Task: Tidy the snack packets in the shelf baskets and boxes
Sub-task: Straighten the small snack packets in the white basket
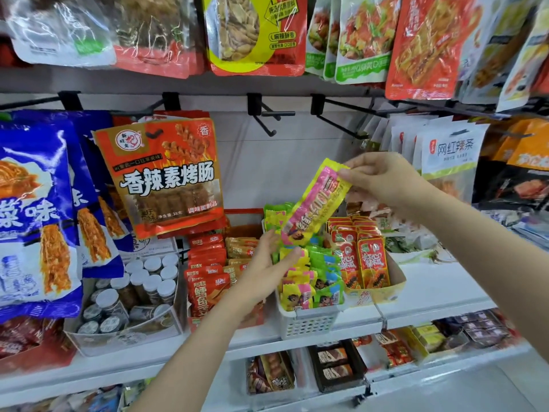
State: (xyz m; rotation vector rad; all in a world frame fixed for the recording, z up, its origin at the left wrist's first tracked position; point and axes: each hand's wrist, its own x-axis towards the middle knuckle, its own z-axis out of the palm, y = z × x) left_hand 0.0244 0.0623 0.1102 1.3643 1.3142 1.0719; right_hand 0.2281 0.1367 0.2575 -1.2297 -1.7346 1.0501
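Snack packet, yellow and pink (315, 200): long and narrow, held tilted above the white basket (309, 324), top corner pinched between thumb and fingers of the right hand (383, 176). Grip clamped on the sealed edge only, so the body hangs free and the printed face shows; likely held so for sorting or for aligning with its kind.

Left hand (263, 272): fingers nearly straight, tips resting on the packets at the basket's left side and touching the lower end of the lifted packet. Not closed on anything. Judged to be parting or steadying the rows to open a slot.

Basket contents: small yellow, green and blue packets (312, 281), standing on edge in loose rows, some leaning. Upright stacking keeps faces visible; the lean suggests tidying is not finished.

Adjoining, same shelf (430, 295):
- yellow card box of red packets (361, 257), upright and fairly even, just right of the basket.
- red and orange packets (208, 263), left of the basket, behind the left forearm.
- clear box of small lidded jars (142, 283), further left.

Above: orange hanging packet (160, 176) on a peg; one black peg (267, 117) bare.
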